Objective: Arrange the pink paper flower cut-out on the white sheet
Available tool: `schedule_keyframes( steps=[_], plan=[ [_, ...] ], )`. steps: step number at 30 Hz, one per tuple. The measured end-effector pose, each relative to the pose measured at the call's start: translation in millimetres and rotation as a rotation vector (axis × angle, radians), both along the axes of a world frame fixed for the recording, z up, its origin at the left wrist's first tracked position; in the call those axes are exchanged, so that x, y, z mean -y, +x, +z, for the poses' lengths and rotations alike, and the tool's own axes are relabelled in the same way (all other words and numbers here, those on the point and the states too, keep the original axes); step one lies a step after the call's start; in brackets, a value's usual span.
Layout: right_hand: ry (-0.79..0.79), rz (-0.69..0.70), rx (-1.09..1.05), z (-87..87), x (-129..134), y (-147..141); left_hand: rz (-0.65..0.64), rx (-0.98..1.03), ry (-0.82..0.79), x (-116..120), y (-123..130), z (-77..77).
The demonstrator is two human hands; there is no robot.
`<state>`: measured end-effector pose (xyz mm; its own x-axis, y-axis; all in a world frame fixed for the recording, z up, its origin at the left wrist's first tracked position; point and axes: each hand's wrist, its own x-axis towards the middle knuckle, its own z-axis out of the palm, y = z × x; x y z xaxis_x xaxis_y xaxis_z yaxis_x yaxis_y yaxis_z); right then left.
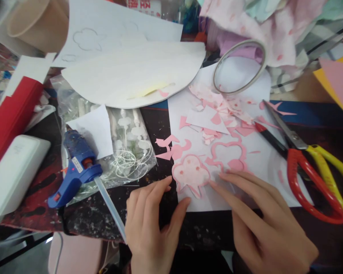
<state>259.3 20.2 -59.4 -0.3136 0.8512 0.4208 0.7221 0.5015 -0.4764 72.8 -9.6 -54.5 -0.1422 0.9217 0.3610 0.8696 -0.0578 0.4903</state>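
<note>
Resting under 2 hands (217, 217) — pale-pink, lobed cutout (191, 174)

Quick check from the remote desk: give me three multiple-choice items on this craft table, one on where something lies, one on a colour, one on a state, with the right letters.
1. Where does the glue gun lie?
A. Left of the hands, partly on a clear plastic bag
B. On top of the scissors
C. Inside the tape roll

2. What colours are the handles of the scissors?
A. Blue and white
B. Red and yellow
C. Both black

3. What are the two hands doing?
A. Gripping the scissors
B. Lifted clear of the table
C. Fingertips resting at the pink flower cut-out

Answers: 1 A, the blue gun lies on the bag's edge. 2 B, one loop is red, one yellow. 3 C, the left hand and right hand touch its edges on the white sheet.
</note>
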Motion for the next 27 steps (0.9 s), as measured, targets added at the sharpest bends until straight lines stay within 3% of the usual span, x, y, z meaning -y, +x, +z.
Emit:
schedule_keyframes(
  steps=[27],
  plan=[
    [0.038, 0.127, 0.056, 1.6, 1.3, 4.0, 0.037, 0.031, 0.029, -0.2, 2.6, -3.6]
  ],
)
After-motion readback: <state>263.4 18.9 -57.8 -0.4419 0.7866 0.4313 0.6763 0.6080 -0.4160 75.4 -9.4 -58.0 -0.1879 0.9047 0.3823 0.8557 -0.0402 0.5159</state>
